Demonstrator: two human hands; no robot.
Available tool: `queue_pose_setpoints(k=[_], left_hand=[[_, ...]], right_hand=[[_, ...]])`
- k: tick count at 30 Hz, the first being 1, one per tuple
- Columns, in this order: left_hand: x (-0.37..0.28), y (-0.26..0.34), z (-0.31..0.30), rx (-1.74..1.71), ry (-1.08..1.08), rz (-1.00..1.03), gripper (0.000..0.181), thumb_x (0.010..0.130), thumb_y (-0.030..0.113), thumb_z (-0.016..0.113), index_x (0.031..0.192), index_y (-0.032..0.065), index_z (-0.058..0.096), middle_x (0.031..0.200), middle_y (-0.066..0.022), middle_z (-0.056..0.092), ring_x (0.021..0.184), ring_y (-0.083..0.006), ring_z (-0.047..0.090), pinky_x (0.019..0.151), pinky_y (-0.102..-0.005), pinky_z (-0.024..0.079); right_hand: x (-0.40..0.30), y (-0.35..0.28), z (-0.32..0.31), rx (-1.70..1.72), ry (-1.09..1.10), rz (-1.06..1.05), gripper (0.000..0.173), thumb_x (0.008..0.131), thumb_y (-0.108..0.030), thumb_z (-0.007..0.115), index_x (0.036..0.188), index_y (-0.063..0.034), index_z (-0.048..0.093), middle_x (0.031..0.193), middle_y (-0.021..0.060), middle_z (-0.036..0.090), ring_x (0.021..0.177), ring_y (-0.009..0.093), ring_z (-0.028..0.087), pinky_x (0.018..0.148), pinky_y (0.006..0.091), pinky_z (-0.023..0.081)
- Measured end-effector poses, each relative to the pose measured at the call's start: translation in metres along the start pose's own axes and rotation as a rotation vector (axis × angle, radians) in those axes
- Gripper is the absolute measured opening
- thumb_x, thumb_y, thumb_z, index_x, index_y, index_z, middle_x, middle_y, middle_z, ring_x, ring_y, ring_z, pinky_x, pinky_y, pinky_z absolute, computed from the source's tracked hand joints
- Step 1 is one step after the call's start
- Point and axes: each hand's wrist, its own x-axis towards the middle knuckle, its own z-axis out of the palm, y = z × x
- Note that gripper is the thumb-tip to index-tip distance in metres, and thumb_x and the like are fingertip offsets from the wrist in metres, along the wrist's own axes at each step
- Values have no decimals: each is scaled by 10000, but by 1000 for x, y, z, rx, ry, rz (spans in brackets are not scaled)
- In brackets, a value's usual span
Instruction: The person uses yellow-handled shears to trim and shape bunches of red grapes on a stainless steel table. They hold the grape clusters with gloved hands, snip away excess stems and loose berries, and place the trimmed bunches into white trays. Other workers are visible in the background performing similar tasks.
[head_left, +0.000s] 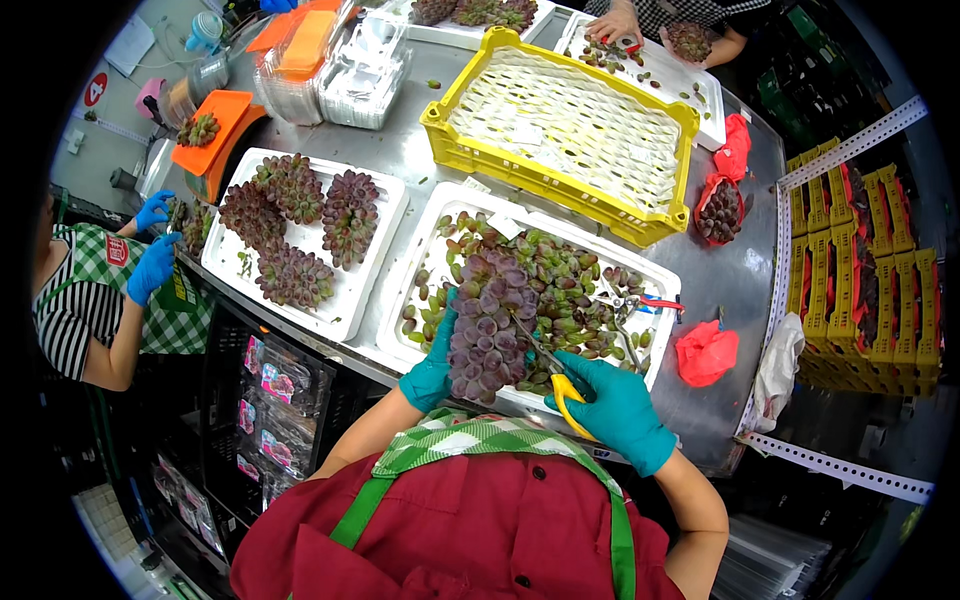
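Observation:
My left hand (433, 369), in a teal glove, holds up a large bunch of purple grapes (491, 330) from its left side; most of those fingers are hidden behind the fruit. In my right hand (619, 409), also gloved, is a pair of scissors with yellow handles (568, 397). Their blades reach into the right side of the bunch. Below the bunch lies a white foam tray (401, 322) with greenish-red grapes (562, 277) and loose berries. Red-handled pruning shears (637, 302) rest at the tray's right side.
A yellow crate (562, 176) lined with white foam netting stands behind the tray. Left is another foam tray (360, 300) with grape bunches. Red wrapping (706, 354) and a wrapped bunch (720, 214) lie right. Co-workers' hands (152, 270) show left and at the top; an orange scale (214, 146) stands beyond.

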Motion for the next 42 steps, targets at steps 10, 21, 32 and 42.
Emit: queue_pose_setpoints(k=[10,21,32,42], left_hand=[[1,-5,-3,82,31,65,663,815,580,350,1295,126,307,1257,-111,411,1114,-262,446,939,-421,372],[-4,-1,3,151,92,71,648,817,551,393,1287,113,308,1249,-113,414,1108,-244,453,923,-405,400],[-1,-5,-2,94,62,76,661,811,570,379,1285,114,319,1256,-118,407,1122,-260,437,948,-401,368],[3,-9,3,75,15,65,701,796,612,350,1288,114,318,1263,-127,399,1125,-283,429,942,-422,364]], right_hand=[[1,-1,-2,-136,29,14,433,717,-329,629,1099,-138,553,731,103,585,637,246,580,545,344,451],[13,5,-10,-113,-142,-3,458,725,-369,588,1111,-127,538,774,128,600,661,284,587,573,374,458],[9,13,6,-125,19,-68,428,706,-317,607,1092,-140,552,748,102,602,633,270,581,542,364,447],[-9,21,2,-191,144,-122,458,691,-256,616,1125,-140,522,720,91,581,599,249,570,512,346,434]])
